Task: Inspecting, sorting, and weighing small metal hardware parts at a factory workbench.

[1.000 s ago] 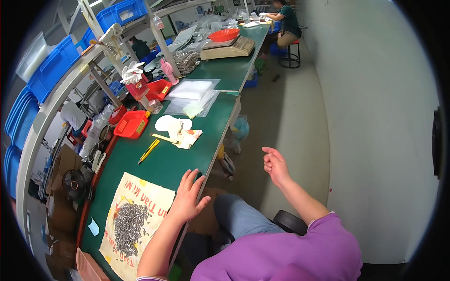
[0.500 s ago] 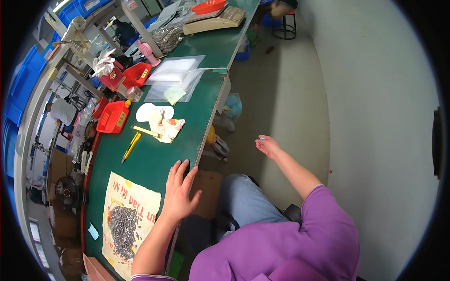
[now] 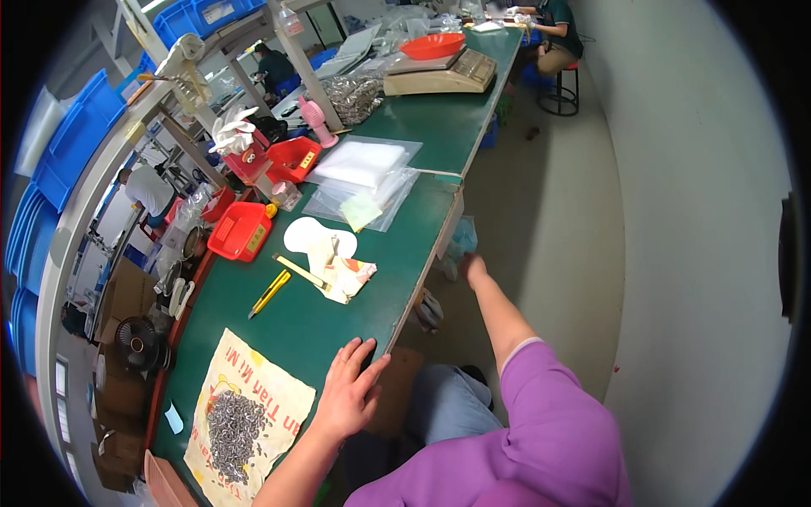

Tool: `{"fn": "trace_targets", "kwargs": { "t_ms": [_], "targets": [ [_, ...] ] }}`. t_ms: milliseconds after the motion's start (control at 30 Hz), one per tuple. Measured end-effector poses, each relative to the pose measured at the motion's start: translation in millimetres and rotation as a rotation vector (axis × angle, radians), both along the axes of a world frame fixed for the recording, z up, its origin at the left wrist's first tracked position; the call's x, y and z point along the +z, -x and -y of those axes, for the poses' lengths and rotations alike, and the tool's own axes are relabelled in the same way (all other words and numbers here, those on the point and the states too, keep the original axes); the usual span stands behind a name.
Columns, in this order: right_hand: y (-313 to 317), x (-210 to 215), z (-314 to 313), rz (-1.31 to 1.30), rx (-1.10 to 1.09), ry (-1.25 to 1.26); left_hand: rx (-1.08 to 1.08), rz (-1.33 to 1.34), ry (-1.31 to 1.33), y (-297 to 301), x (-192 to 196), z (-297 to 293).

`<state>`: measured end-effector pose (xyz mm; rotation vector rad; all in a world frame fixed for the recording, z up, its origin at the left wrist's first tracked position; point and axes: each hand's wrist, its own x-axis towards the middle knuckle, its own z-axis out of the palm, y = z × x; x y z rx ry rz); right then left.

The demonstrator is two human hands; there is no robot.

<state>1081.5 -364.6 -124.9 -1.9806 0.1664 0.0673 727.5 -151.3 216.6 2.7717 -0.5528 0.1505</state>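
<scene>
My left hand (image 3: 347, 395) lies flat on the green worktable's near edge with its fingers spread and nothing in them. Below the tabletop's side, my right hand (image 3: 475, 269) reaches to a light-blue plastic bag (image 3: 463, 235) hanging there; its fingers are hidden. Left of my left hand, a pile of small shiny metal parts (image 3: 235, 431) rests on a cream printed sheet (image 3: 287, 393). Farther along lie a yellow utility knife (image 3: 269, 294), a brush-like strip (image 3: 302, 272), a crumpled cream cloth (image 3: 342, 279) and a white figure-eight-shaped piece (image 3: 308, 235).
Red trays (image 3: 240, 231), clear plastic bags (image 3: 363, 165) and a pink handheld fan (image 3: 318, 123) stand farther back. A scale (image 3: 443, 74) carries an orange dish (image 3: 432, 46). A light-blue scrap (image 3: 173, 418) lies at left. The wall (image 3: 701, 253) runs along my right; a person sits at the far end.
My right hand has moved from over the floor to the hanging bag, and the small pale-blue thing it held no longer shows. The view has shifted; my left hand stays on the table edge.
</scene>
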Motion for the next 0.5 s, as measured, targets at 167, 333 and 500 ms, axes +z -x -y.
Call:
{"fn": "trace_targets", "kwargs": {
  "t_ms": [167,333,500],
  "targets": [
    [92,-86,4,-0.238,0.117,0.145,0.001,0.0,-0.016,4,-3,-1],
    [144,-72,38,-0.596,0.117,-0.073,-0.003,0.048,-0.033,6,-9,-2],
    [138,28,58,-0.267,-0.057,-0.449,-0.023,0.094,-0.027,7,-16,-4]
  ]
}}
